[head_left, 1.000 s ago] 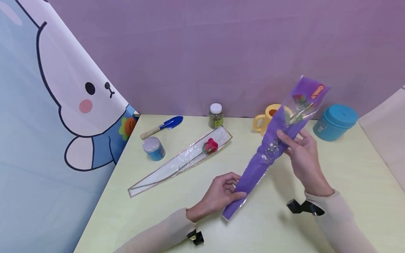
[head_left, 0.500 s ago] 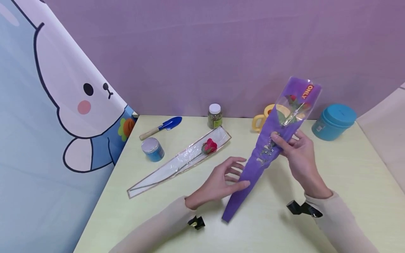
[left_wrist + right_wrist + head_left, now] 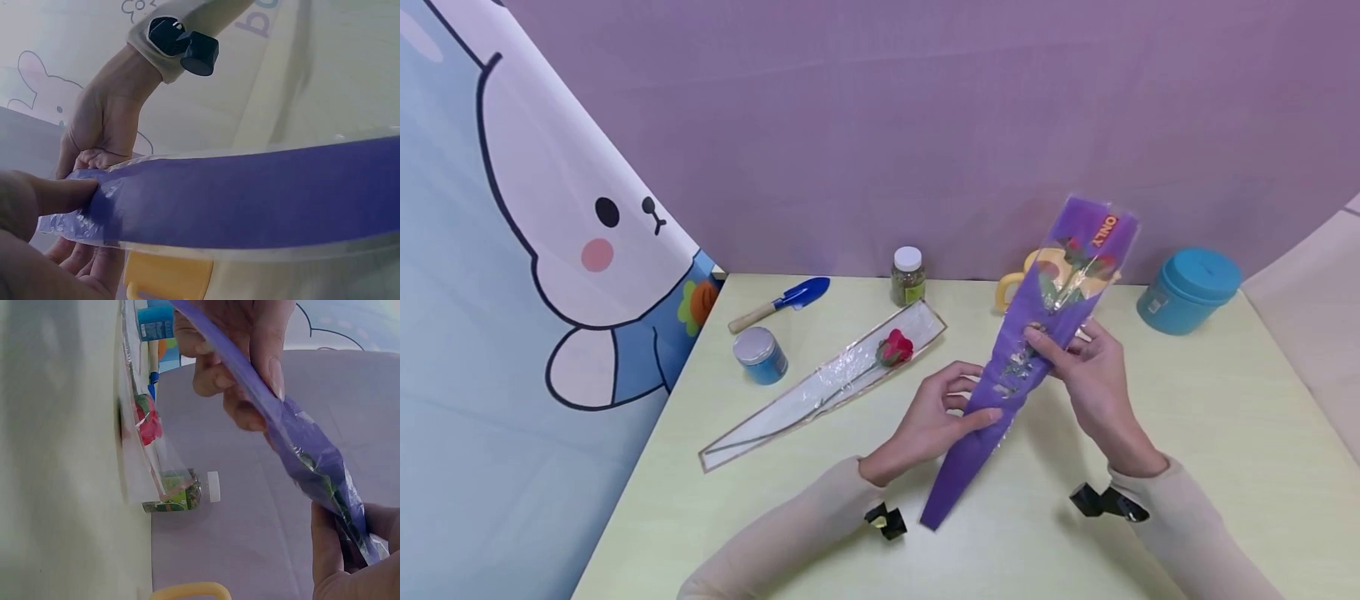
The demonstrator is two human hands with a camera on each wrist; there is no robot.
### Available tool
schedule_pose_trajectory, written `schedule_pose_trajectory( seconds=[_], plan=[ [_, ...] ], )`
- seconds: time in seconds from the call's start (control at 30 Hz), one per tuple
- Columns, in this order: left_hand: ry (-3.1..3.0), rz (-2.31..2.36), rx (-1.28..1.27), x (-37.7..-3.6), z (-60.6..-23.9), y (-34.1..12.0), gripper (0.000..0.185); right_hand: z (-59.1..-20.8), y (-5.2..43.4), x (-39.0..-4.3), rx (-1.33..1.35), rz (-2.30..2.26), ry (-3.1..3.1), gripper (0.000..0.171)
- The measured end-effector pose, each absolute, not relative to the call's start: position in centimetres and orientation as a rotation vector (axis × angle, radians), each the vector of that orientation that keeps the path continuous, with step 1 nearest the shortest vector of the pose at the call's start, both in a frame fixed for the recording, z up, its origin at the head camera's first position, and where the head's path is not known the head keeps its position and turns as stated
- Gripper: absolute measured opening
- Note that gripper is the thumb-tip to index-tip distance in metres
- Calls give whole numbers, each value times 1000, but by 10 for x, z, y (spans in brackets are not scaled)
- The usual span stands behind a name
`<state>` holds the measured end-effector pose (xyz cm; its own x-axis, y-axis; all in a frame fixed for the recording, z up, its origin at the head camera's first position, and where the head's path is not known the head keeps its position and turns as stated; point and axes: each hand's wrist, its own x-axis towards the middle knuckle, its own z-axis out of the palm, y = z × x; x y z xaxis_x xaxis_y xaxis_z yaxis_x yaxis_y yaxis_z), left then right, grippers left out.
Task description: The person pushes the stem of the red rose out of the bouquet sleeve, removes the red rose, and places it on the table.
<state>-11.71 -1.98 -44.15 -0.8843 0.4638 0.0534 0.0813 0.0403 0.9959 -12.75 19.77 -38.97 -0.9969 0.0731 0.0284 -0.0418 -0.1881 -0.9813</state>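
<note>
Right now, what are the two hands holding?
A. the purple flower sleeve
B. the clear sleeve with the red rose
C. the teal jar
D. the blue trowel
A: the left hand and right hand both grip the purple flower sleeve, tilted above the table, tip down.
</note>
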Motion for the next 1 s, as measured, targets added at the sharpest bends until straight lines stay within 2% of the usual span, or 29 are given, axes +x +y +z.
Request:
schedule_pose_trajectory(
  seconds=[0.47, 0.7, 1.0],
  plan=[
    [1955, 1964, 602, -109, -450, -21, 44, -381, 213, -136, -108, 2361, -1879, 46],
    [1947, 1933, 632, -105, -452, -20, 45, -376, 222, -139, -129, 2463, -1745, 40],
    [1944, 1930, 591, -103, -455, -20, 44, -377, 221, -138, -143, 2454, -1765, 47]
  ],
)
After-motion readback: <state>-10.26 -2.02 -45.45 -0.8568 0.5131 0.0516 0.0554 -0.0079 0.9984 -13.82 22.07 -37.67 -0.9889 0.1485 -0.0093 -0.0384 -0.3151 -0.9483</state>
